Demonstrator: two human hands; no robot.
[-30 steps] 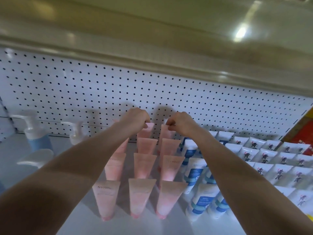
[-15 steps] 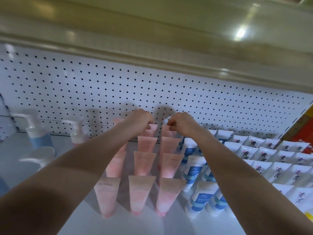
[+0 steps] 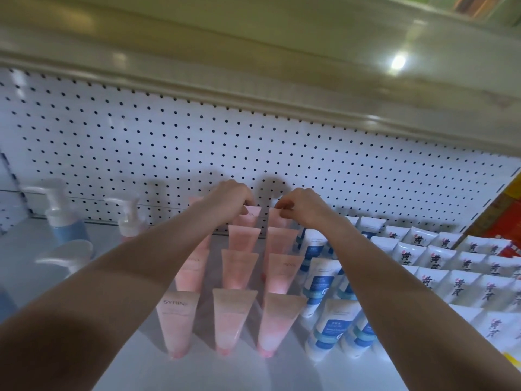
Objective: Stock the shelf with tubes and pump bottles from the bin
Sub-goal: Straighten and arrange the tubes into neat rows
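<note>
The left hand (image 3: 231,198) is pinching the flat top edge of the back middle pink tube (image 3: 251,217), with its fingers curled tight on it. The right hand (image 3: 306,206) is pinching the back right pink tube (image 3: 277,220) the same way, just beside it. Both tubes are standing cap-down at the far end of their rows, close to the white pegboard (image 3: 141,136).

Nearer to the person than the hands, more pink tubes are standing in three rows under the arms. The front left pink tube (image 3: 177,320) is showing letters that look like "SYRIN", and the rest is hard to read. To the right of the right hand, blue-and-white tubes (image 3: 320,283) are standing in rows, with writing too small to read. Further right, white tubes (image 3: 435,258) are showing big dark Chinese characters. Off to the left of the left hand, a blue pump bottle (image 3: 66,221) and a pink pump bottle (image 3: 129,221) are standing on the white shelf (image 3: 239,373).
</note>
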